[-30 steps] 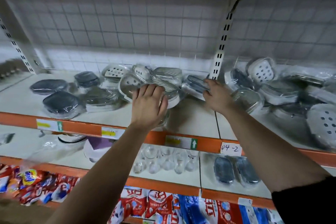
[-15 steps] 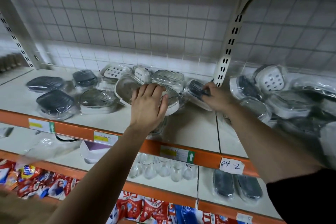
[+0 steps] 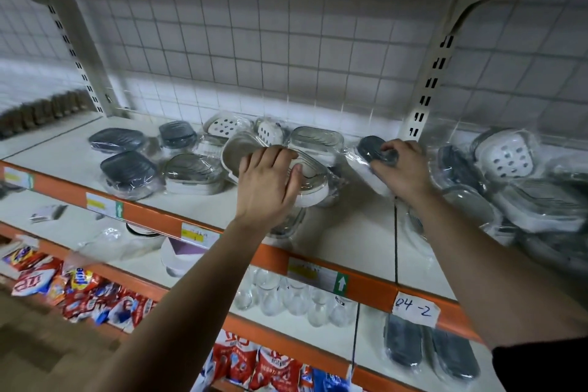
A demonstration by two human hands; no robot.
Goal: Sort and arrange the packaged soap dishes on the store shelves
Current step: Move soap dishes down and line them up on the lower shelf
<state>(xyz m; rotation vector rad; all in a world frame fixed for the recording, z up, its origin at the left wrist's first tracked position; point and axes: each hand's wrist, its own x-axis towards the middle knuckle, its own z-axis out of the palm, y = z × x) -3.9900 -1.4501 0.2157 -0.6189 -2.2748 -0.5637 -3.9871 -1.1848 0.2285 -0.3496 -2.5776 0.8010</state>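
Beside the tidy grey dish [image 3: 191, 170], your left hand [image 3: 267, 183] curls round a wrapped pale soap dish [image 3: 315, 188] mid-shelf; set it flat. Your right hand [image 3: 402, 169] grips a dark-topped dish [image 3: 369, 146] near the upright [image 3: 420, 111]; hold plastic, not film.

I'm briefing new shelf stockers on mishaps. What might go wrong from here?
1. The left hand grips a plastic-wrapped white-based soap dish above another wrapped translucent dish lying near the orange shelf edge; a nudge might knock that one off.
2. The right hand grips a wrapped dark-lidded soap dish beside a loose heap of wrapped dishes; slippery film could let them slide.
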